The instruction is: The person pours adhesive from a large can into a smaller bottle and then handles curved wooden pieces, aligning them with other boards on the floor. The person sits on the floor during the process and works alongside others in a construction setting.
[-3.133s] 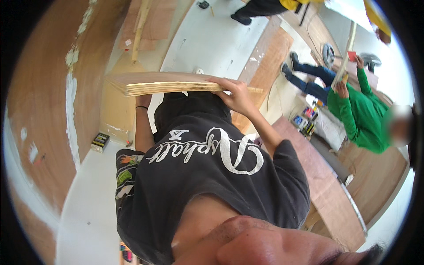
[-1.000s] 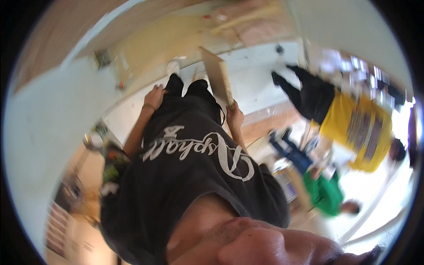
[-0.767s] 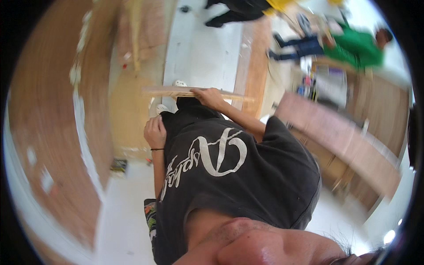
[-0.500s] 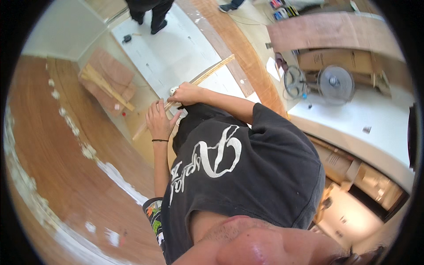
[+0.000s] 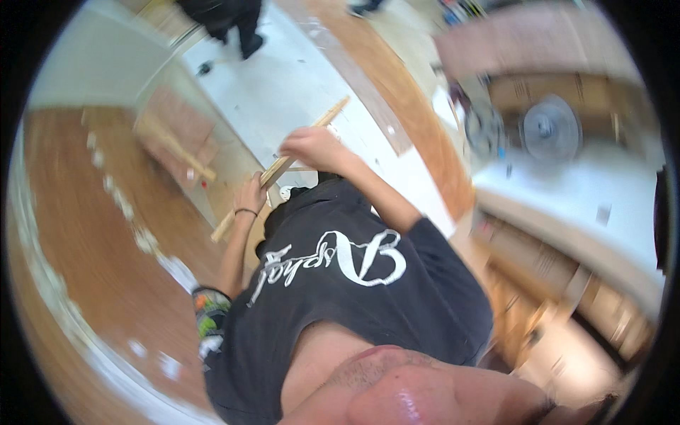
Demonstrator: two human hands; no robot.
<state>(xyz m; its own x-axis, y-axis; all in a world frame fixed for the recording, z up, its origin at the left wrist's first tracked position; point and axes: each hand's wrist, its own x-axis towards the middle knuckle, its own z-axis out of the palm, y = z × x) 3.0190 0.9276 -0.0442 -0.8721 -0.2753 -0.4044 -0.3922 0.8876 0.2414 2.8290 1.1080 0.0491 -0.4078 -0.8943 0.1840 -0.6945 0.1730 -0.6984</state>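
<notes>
Left fingers (image 5: pixel 257 181) — at board edge (image 5: pixel 278 168)

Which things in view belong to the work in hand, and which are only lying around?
In hand:
- wooden board
- left hand, at the board
- right hand, over it; contact too blurred to tell

Apparently just lying about:
- fan
- pinkish panel
- pale wood strip, left side

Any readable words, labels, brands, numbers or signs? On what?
Shirt: large white lettering, upside down, partly lost in folds; wording not copied here.
Carton behind the fan: dark marks, too blurred to read.
Packages, top right: coloured, too blurred to read.
Nothing else legible.
</notes>
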